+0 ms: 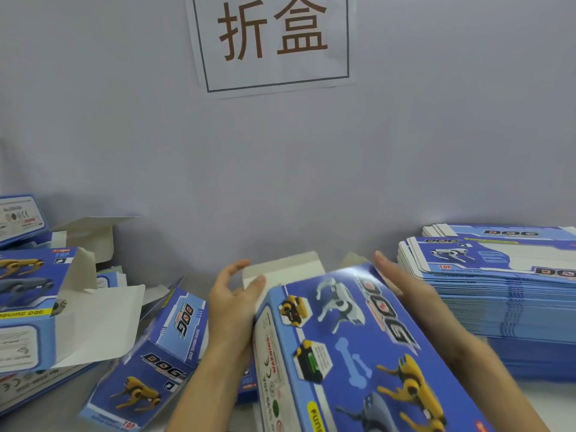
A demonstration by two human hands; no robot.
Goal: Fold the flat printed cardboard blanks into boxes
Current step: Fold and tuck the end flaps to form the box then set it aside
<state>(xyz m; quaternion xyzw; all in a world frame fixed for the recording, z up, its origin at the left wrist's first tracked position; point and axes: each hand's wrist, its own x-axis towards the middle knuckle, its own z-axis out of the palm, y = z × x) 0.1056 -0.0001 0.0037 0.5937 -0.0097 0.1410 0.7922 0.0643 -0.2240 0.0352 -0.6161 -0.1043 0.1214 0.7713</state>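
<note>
- Box (358, 347): blue, printed with yellow, white and grey robot dogs, a pale blue bone, black "DOG" lettering.
- Flap (283, 269): plain off-white.
- Stack (505, 294): blue and white print.
- Sign (274, 42): white, brown characters, dark border.
- Wall (311, 169): pale grey.

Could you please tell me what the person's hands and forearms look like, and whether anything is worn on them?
Both the left hand and the right hand are bare: no gloves, rings, watch or bracelet show. The forearms are uncovered as far as the frame's bottom edge, with no sleeve in view.
</note>
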